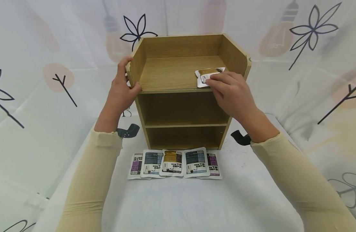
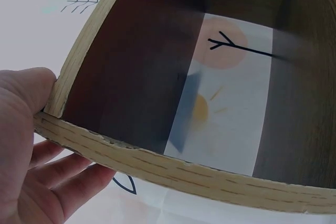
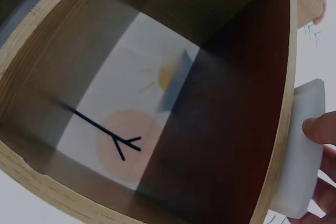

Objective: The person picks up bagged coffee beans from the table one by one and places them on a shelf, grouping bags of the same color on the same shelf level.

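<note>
Wooden shelf unit (image 1: 183, 90), light oak-grain laminate, angled side walls on the top tier, two open compartments below it. It stands on a white cloth-covered table (image 1: 178, 203).

Left hand (image 1: 123, 86) grips the shelf's left side wall at the top tier: thumb curled over the front edge, fingers wrapped behind. In the left wrist view the rough raw board edge (image 2: 157, 163) sits between thumb and fingers.

Right hand (image 1: 228, 88) pinches a flat pouch (image 1: 208, 75), white border, brown-gold print, glossy foil look, lying on the top tier near its right front corner. Fingers cover the pouch's near end; the label is too small to read. In the right wrist view only the pouch's plain white side (image 3: 304, 150) shows, thumb tip on it, rest cut off by the frame.

Both lower compartments look dark; contents cannot be made out from the head view. The wrist views show one compartment with no back panel, patterned backdrop showing through.

Five similar flat pouches (image 1: 175, 163) lie overlapping in a row on the table just before the shelf: purple, blue, brown, blue, purple.

Cream sleeves cover both forearms.
</note>
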Available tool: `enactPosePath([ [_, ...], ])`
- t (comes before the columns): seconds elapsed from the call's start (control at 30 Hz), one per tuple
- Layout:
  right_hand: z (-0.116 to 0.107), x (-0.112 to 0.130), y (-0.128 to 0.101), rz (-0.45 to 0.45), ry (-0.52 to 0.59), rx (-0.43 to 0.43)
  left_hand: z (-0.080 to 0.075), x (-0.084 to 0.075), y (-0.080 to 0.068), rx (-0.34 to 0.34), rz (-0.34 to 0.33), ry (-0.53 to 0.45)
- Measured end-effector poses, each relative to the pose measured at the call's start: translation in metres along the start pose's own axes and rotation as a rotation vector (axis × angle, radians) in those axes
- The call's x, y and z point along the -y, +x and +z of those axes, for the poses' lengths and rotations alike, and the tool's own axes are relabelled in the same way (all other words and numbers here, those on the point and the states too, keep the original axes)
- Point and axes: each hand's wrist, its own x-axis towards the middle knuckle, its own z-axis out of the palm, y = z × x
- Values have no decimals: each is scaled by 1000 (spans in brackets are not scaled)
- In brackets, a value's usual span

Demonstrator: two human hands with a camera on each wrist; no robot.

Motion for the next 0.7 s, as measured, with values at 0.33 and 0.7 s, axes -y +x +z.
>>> enactPosePath([
  [0.33, 6, -7, 9, 63, 51, 102, -2, -2, 0, 7, -17, -2],
  [0.7, 12, -15, 19, 124, 66, 169, -3, -4, 1, 35, -39, 1],
])
